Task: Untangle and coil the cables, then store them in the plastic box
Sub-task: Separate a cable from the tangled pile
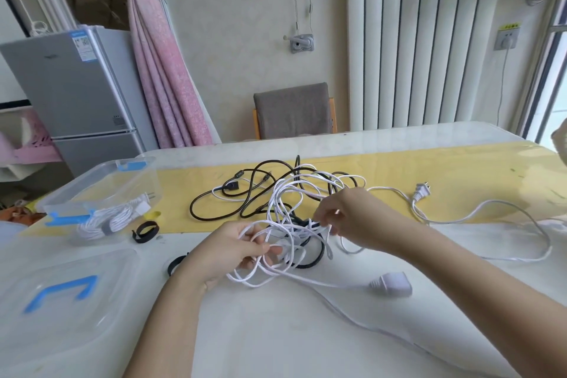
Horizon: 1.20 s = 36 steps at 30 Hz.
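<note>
Centre frame: left hand (236, 250) grips several loops of the white cable tangle (277, 193); right hand (346, 215) appears to pinch one strand, fingertips blurred. The plastic box (122, 181) sits mid-left, one coil (104, 222) inside. Risk: pulling tightens loops around the black cable (191, 207).

- We look through one wide-angle camera worn on the head, facing forward and down across the table (276, 331).
- The left hand (236, 252) and right hand (349, 218), both gripping the white cable (276, 193), sit close below us, at centre.
- A chair (291, 110) stands far off at 12 o'clock.
</note>
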{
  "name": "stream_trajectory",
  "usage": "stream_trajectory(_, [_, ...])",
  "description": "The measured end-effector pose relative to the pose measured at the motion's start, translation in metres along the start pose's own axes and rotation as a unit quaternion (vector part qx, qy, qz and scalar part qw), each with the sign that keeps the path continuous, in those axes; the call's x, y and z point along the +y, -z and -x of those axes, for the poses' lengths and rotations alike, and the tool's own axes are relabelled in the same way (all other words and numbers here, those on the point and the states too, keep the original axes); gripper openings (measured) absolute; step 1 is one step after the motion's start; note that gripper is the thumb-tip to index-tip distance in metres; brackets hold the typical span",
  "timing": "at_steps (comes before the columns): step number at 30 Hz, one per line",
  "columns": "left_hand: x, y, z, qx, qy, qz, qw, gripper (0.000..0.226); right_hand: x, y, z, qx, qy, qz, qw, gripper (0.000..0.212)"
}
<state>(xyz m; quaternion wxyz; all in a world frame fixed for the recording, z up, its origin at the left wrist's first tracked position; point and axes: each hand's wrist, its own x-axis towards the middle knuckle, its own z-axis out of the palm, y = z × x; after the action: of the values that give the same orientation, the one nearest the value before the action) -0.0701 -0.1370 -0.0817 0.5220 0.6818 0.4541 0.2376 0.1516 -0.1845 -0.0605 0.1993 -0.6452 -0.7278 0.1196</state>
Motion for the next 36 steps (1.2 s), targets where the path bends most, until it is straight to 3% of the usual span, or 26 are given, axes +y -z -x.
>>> stream_trajectory(2, [-0.001, 0.0, -0.001, 0.014, -0.003, 0.005, 1.0, 0.032, 0.001, -0.009, -0.009, -0.004, 0.056, 0.014, 0.998, 0.035])
stream_trajectory(5, [0.0, 0.001, -0.003, 0.03, -0.004, 0.039, 0.999, 0.033, 0.003, -0.024, -0.018, -0.026, 0.133, 0.006, 0.991, 0.019])
stream_trajectory(9, [0.002, 0.003, -0.005, 0.077, -0.007, 0.09, 0.993, 0.036, 0.005, -0.039, -0.027, 0.017, 0.167, 0.042, 0.985, 0.02])
stream_trajectory(12, [0.002, 0.004, -0.005, 0.107, -0.012, 0.08, 0.991, 0.035, 0.007, -0.04, -0.027, 0.058, 0.185, 0.031, 0.98, 0.006])
stream_trajectory(14, [0.0, 0.005, -0.007, 0.134, -0.02, 0.069, 0.988, 0.035, 0.009, -0.037, -0.026, 0.099, 0.148, -0.045, 0.983, 0.005])
stream_trajectory(16, [-0.001, 0.007, -0.01, 0.151, -0.034, 0.071, 0.985, 0.038, 0.013, -0.032, -0.028, 0.144, 0.055, -0.189, 0.97, 0.012])
stream_trajectory(17, [-0.002, 0.009, -0.012, 0.156, -0.042, 0.077, 0.984, 0.041, 0.017, -0.028, -0.03, 0.162, 0.01, -0.28, 0.946, 0.014])
stream_trajectory(19, [0.001, 0.014, -0.014, 0.155, -0.063, 0.118, 0.979, 0.053, 0.023, -0.022, -0.034, 0.191, -0.058, -0.458, 0.866, 0.016])
stream_trajectory(21, [0.001, 0.018, -0.016, 0.151, -0.081, 0.175, 0.969, 0.064, 0.029, -0.016, -0.035, 0.209, -0.107, -0.564, 0.792, 0.015])
stream_trajectory(25, [-0.003, 0.026, -0.019, 0.184, -0.147, 0.205, 0.95, 0.066, 0.038, -0.008, -0.037, 0.22, -0.145, -0.63, 0.731, 0.01])
stream_trajectory(28, [-0.007, 0.034, -0.016, 0.186, -0.189, 0.094, 0.96, 0.045, 0.049, 0.002, -0.036, 0.24, -0.161, -0.671, 0.683, 0.013])
stream_trajectory(31, [-0.014, 0.036, -0.017, 0.209, -0.18, -0.003, 0.961, 0.065, 0.058, 0.013, -0.036, 0.268, -0.161, -0.731, 0.607, 0.017])
stream_trajectory(32, [-0.016, 0.036, -0.017, 0.211, -0.176, -0.043, 0.96, 0.066, 0.06, 0.016, -0.036, 0.279, -0.157, -0.736, 0.597, 0.017])
stream_trajectory(34, [-0.018, 0.036, -0.017, 0.187, -0.156, -0.139, 0.96, 0.065, 0.064, 0.019, -0.036, 0.285, -0.155, -0.705, 0.63, 0.017])
stream_trajectory(35, [-0.016, 0.036, -0.015, 0.164, -0.14, -0.191, 0.957, 0.062, 0.065, 0.019, -0.035, 0.282, -0.151, -0.649, 0.69, 0.015])
stream_trajectory(36, [-0.013, 0.037, -0.012, 0.134, -0.119, -0.241, 0.954, 0.057, 0.068, 0.021, -0.033, 0.273, -0.147, -0.549, 0.776, 0.01])
